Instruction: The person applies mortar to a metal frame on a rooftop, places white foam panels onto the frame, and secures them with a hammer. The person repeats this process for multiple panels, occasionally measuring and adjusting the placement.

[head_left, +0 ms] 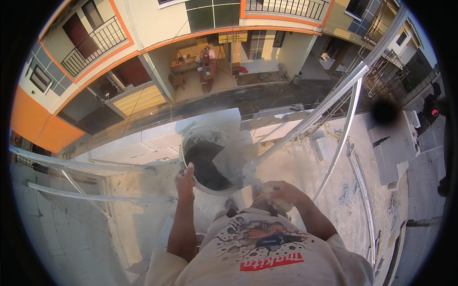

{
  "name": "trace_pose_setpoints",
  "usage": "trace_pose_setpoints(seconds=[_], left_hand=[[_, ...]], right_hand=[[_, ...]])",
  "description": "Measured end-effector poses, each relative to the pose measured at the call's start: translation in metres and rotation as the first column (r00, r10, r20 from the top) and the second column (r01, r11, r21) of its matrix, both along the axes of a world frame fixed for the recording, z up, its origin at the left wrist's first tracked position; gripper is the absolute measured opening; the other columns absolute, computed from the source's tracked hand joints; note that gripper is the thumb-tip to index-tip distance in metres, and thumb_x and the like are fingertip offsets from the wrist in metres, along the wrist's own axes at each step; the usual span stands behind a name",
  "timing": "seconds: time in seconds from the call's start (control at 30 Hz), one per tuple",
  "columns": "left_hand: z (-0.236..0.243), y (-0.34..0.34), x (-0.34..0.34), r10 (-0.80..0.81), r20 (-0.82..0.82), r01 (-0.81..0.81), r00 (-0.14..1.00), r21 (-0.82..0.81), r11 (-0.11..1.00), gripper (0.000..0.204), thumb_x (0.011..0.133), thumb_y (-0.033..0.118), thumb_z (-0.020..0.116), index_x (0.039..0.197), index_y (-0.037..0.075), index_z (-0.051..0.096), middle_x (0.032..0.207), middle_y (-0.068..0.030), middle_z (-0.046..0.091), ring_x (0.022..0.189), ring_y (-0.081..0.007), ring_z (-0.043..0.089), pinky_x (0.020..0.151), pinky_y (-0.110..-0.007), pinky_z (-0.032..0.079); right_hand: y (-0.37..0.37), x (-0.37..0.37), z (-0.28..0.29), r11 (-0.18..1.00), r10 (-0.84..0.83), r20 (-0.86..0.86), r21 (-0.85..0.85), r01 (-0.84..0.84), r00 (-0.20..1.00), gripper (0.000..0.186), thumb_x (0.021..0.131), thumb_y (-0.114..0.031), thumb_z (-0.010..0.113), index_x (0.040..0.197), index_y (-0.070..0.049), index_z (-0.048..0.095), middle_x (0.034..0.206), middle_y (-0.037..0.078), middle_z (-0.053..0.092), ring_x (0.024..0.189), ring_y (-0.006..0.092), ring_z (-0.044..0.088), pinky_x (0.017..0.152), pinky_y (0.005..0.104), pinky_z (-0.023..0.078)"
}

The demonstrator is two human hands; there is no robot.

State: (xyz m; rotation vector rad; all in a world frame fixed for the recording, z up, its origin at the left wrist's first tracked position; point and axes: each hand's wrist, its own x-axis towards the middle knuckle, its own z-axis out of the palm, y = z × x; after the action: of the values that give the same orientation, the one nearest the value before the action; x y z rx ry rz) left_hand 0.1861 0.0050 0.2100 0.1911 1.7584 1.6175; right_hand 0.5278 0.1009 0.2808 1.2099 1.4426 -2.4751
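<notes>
Head view: High above a street, a worker in a printed beige T-shirt point(257, 229) stands on a dusty concrete floor, gripping a round bucket point(214, 192) by the rim with the left hand point(185, 178), thumb laid over the edge. The bucket is tipped mouth-up toward the eye, just inside a wall of pale blocks point(129, 143). The right hand point(279, 191) curls in front of the waist; blur hides whether it grasps anything, so its hold cannot be told.

Work appears midway: blocks stand in a row to the left, while the section to the right sits lower, its top ragged, and looks unfinished. How much remains is unclear, as is how full the bucket is.

Texture tells the rest. Dried grey crust coats the bucket's inner wall around a dark grey hollow, probably mortar in shadow. The blocks are square-edged, chalky and matte; slender metal poles point(329, 95) slant past, glinting in the sun. Flat grey slabs point(393, 148) lie to the right, and across the street rise smooth cream house fronts point(167, 21) banded in orange.
</notes>
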Motion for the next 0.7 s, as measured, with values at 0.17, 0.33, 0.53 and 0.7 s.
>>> trace_pose_setpoints(seconds=[0.17,0.33,0.53,0.7], left_hand=[[-0.046,-0.025,-0.017,0.056,0.233,-0.055,0.971,-0.009,0.998,0.025,0.081,0.02,0.072,0.098,0.004,0.063,0.084,-0.0009,0.058,0.071,-0.0127,0.057,0.062,-0.028,0.047],[-0.089,-0.052,-0.032,0.215,0.182,-0.174,0.96,-0.217,0.961,0.019,0.077,0.019,0.071,0.087,0.006,0.062,0.076,-0.0014,0.056,0.063,-0.0126,0.055,0.053,-0.029,0.045],[-0.134,-0.096,-0.038,0.332,0.118,-0.255,0.936,-0.423,0.87,0.019,0.075,0.02,0.068,0.086,0.006,0.061,0.077,-0.0027,0.057,0.063,-0.0148,0.055,0.053,-0.031,0.043],[-0.156,-0.12,-0.006,0.393,-0.081,-0.336,0.916,-0.689,0.642,0.033,0.074,0.032,0.071,0.092,0.007,0.059,0.082,-0.0056,0.055,0.068,-0.0194,0.052,0.068,-0.041,0.044]], right_hand=[[-0.013,0.064,-0.032,0.938,-0.326,-0.032,-0.132,0.319,0.945,0.042,0.09,-0.022,0.065,0.125,-0.003,0.055,0.08,0.008,0.063,0.06,0.0137,0.06,0.05,0.027,0.049],[-0.02,0.149,-0.049,0.793,-0.596,0.004,-0.155,0.589,0.803,0.035,0.089,-0.026,0.066,0.117,-0.007,0.057,0.075,0.008,0.061,0.055,0.0162,0.058,0.047,0.0294,0.048],[0.033,0.212,-0.103,0.59,-0.8,0.169,0.045,0.806,0.576,0.029,0.085,-0.023,0.066,0.109,-0.008,0.057,0.07,0.007,0.058,0.049,0.0175,0.055,0.044,0.0312,0.046],[0.169,0.258,-0.175,0.713,-0.697,0.419,0.313,0.628,0.582,0.034,0.082,-0.015,0.064,0.114,-0.006,0.056,0.075,0.009,0.057,0.05,0.0178,0.054,0.043,0.0327,0.046]])
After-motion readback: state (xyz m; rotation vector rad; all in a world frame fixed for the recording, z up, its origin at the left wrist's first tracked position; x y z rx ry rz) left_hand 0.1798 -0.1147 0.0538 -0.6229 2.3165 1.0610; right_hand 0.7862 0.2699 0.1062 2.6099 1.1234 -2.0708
